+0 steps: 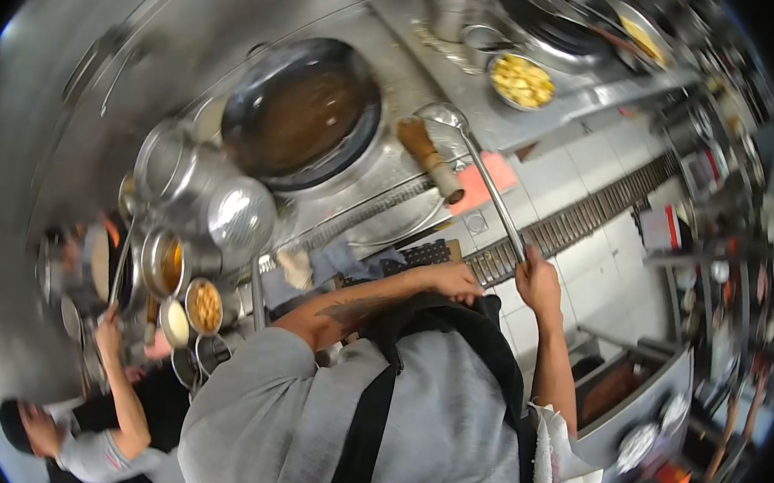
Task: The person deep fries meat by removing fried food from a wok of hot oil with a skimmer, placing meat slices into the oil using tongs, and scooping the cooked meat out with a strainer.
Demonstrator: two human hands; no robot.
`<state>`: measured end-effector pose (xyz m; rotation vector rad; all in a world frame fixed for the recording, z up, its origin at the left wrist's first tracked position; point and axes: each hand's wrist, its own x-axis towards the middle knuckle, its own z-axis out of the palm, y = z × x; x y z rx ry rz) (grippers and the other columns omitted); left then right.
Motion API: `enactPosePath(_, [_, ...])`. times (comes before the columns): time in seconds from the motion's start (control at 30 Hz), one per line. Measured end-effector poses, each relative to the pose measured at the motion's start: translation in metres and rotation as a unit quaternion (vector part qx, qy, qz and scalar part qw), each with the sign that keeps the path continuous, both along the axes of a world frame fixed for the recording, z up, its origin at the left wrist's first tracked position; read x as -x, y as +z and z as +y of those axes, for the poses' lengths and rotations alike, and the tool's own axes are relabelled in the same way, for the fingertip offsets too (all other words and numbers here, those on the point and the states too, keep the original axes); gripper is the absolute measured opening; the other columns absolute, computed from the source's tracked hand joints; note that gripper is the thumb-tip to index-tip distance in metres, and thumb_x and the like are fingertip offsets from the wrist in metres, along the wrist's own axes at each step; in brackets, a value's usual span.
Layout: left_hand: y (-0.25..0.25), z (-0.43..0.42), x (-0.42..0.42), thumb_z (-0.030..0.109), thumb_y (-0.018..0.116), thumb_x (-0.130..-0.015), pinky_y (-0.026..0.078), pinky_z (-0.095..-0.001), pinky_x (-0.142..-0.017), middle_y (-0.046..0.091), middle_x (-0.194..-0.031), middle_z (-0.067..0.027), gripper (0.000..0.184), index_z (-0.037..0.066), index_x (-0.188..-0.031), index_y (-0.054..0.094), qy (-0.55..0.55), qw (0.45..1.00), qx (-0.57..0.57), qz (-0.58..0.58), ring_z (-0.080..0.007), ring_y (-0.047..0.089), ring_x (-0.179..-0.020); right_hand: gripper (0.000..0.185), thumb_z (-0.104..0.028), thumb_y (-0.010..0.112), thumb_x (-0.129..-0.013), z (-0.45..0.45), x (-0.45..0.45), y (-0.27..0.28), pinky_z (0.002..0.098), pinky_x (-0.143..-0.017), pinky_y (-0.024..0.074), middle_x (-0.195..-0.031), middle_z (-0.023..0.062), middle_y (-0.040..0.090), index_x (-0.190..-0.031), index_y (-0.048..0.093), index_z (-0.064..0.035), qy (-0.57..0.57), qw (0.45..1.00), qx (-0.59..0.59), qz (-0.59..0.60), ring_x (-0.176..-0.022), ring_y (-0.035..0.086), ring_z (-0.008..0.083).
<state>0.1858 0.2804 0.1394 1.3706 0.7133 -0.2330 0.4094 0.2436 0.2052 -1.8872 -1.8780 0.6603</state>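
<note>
My right hand (540,282) is wrapped round the end of a long metal ladle (493,188). The ladle's bowl is up by the steel counter, close to a bamboo wok brush (431,161). My left hand (459,283) is bent in front of my body against the black apron (431,317). Its fingers are curled, and whatever they may hold is hidden. Ahead and to the left sits a large dark wok (302,110) with brown liquid in it. A perforated skimmer (242,217) lies left of the wok's near side.
A bowl of yellow pieces (523,80) stands on the counter (593,98). At left are pots and small food containers (204,307). A co-worker (104,428) at lower left holds a long-handled tool. A floor drain grate (582,217) and shelving (723,298) lie right.
</note>
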Motion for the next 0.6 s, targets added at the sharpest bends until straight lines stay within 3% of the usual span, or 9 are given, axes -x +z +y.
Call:
enactPosePath(0.03, [-0.035, -0.003, 0.016, 0.047, 0.058, -0.09, 0.052, -0.032, -0.071, 0.068, -0.086, -0.0127, 0.049, 0.0, -0.096, 0.069, 0.078, 0.992, -0.054, 0.085, -0.0206, 0.065, -0.075, 0.032, -0.011, 0.057, -0.08, 0.021, 0.01, -0.01, 0.0492, -0.064, 0.0478, -0.074, 0.0252, 0.06, -0.111, 0.054, -0.0016, 0.034, 0.999, -0.026, -0.03, -0.071, 0.06, 0.0432])
enactPosePath(0.07, [-0.07, -0.01, 0.031, 0.047, 0.058, -0.09, 0.052, -0.032, -0.071, 0.068, -0.086, -0.0127, 0.049, 0.0, -0.096, 0.069, 0.092, 0.991, -0.052, 0.084, -0.0206, 0.065, -0.075, 0.035, -0.011, 0.057, -0.08, 0.037, 0.017, -0.025, 0.0517, -0.066, 0.0483, -0.077, 0.0255, 0.062, -0.113, 0.053, -0.0015, 0.059, 0.995, -0.051, -0.057, -0.074, 0.061, 0.0436])
enactPosePath(0.13, [-0.118, -0.016, 0.054, 0.049, 0.057, -0.087, 0.044, -0.0413, -0.097, 0.057, -0.121, -0.0245, 0.066, -0.006, -0.124, 0.052, 0.105, 0.932, -0.292, 0.188, -0.0339, 0.055, -0.115, 0.041, -0.014, 0.061, -0.082, 0.062, 0.033, -0.046, 0.0485, -0.073, 0.0498, -0.093, 0.0238, 0.062, -0.12, 0.052, -0.0022, 0.051, 0.993, 0.011, -0.109, -0.084, 0.061, 0.0417])
enactPosePath(0.17, [-0.121, -0.018, 0.056, 0.049, 0.057, -0.087, 0.044, -0.0413, -0.097, 0.057, -0.121, -0.0245, 0.066, -0.006, -0.124, 0.052, 0.106, 0.934, -0.289, 0.184, -0.0339, 0.055, -0.115, 0.045, -0.016, 0.063, -0.082, 0.065, 0.038, -0.044, 0.0469, -0.076, 0.0493, -0.098, 0.0232, 0.06, -0.122, 0.051, -0.0016, 0.06, 0.991, -0.018, -0.117, -0.088, 0.059, 0.0411])
enactPosePath(0.23, [-0.126, -0.013, 0.054, 0.047, 0.056, -0.087, 0.028, -0.0444, -0.111, 0.03, -0.146, -0.0241, 0.083, -0.004, -0.143, 0.023, 0.149, 0.901, -0.333, 0.234, -0.0372, 0.031, -0.135, 0.049, -0.018, 0.065, -0.082, 0.069, 0.048, -0.032, 0.0453, -0.079, 0.0488, -0.102, 0.0227, 0.058, -0.125, 0.05, -0.001, 0.066, 0.988, -0.048, -0.131, -0.092, 0.058, 0.0406])
enactPosePath(0.33, [-0.117, 0.01, 0.047, 0.046, 0.056, -0.088, 0.023, -0.0445, -0.114, 0.022, -0.149, -0.0259, 0.089, -0.005, -0.145, 0.012, 0.142, 0.898, -0.336, 0.247, -0.0387, 0.024, -0.138, 0.052, -0.018, 0.068, -0.08, 0.052, 0.053, -0.01, 0.0435, -0.083, 0.047, -0.106, 0.0196, 0.056, -0.127, 0.051, -0.0032, 0.029, 0.995, -0.081, -0.057, -0.098, 0.056, 0.0383])
enactPosePath(0.47, [-0.16, 0.028, 0.028, 0.042, 0.058, -0.088, 0.021, -0.0472, -0.114, 0.022, -0.15, -0.0231, 0.09, -0.003, -0.146, 0.008, 0.13, 0.889, -0.398, 0.184, -0.0369, 0.024, -0.139, 0.044, -0.017, 0.066, -0.081, -0.002, 0.026, 0.004, 0.0438, -0.083, 0.0472, -0.105, 0.0192, 0.057, -0.121, 0.055, -0.0045, -0.02, 0.999, -0.018, -0.039, -0.099, 0.056, 0.0378])
enactPosePath(0.6, [-0.169, 0.052, -0.003, 0.041, 0.062, -0.085, 0.026, -0.0474, -0.111, 0.015, -0.154, -0.0145, 0.095, 0.005, -0.149, 0.002, 0.056, 0.904, -0.312, 0.286, -0.0326, 0.027, -0.138, 0.039, -0.017, 0.066, -0.081, -0.087, -0.022, -0.017, 0.0418, -0.081, 0.0483, -0.105, 0.0195, 0.058, -0.116, 0.058, -0.0025, -0.128, 0.987, 0.072, -0.061, -0.096, 0.058, 0.0361])
